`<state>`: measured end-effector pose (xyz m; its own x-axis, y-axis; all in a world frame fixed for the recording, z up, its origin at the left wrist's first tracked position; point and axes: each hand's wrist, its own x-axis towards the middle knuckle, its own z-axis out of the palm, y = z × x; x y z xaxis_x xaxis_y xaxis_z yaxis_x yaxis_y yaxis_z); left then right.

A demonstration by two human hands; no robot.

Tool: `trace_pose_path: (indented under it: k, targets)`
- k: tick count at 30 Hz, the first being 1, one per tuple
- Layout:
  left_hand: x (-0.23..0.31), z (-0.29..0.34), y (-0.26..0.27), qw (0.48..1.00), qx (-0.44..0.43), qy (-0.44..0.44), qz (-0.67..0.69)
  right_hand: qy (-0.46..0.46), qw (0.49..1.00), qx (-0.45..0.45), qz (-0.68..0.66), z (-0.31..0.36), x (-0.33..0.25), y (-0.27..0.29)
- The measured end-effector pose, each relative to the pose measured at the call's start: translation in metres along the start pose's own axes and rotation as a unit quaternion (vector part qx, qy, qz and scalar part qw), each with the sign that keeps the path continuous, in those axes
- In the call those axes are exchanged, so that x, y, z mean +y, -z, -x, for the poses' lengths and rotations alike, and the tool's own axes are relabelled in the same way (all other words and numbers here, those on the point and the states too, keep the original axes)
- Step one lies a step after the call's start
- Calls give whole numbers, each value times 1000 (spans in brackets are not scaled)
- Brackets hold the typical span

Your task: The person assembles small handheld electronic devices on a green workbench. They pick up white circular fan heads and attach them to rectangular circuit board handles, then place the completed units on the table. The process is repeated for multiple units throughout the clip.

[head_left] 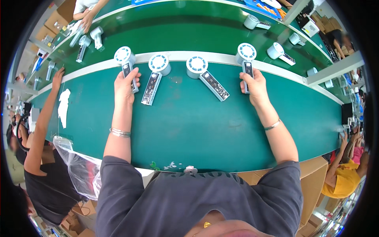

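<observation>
My left hand [127,85] is closed around the handle of a light grey handheld fan [124,56]. That fan's round vented head points away from me, and its handle lies open with a dark circuit board showing. In my right hand [254,86] is a second fan of the same kind [246,53], gripped by its handle near the table's far rail. Between my hands two more such fans rest on the green tabletop: one [159,64] beside my left hand, its handle slanting toward me, the other [197,67] with its handle slanting right.
Beyond the white rail [177,56], more grey fans, such as one at the right [276,50], lie on a green conveyor belt [189,29]. A white cloth-like piece [63,107] lies at the left. Co-workers sit on both sides, and a clear plastic bag [81,168] hangs at the near left edge.
</observation>
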<state>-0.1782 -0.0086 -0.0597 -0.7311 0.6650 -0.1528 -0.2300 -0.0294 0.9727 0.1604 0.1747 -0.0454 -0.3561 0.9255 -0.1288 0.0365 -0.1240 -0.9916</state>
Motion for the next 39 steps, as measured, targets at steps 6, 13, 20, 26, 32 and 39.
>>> trace_pose_path:
  k: [6,13,20,26,32,39]
  targets:
    - [7,14,43,973,-5,-39,-226,10,980,9,198,36,-4,49]
    - [11,13,53,828,-1,-210,-520,128,918,50,373,13,-31,79]
    - [46,15,39,805,90,-333,-483,257,820,132,495,-141,-69,142]
    - [92,-12,-51,848,-137,-317,-403,212,708,78,670,-244,-89,70]
    - [76,-124,-202,772,-305,-298,-472,83,627,57,772,-304,-72,53]
    - [2,-176,-283,716,-363,-192,-564,215,509,-15,833,-308,-75,68]
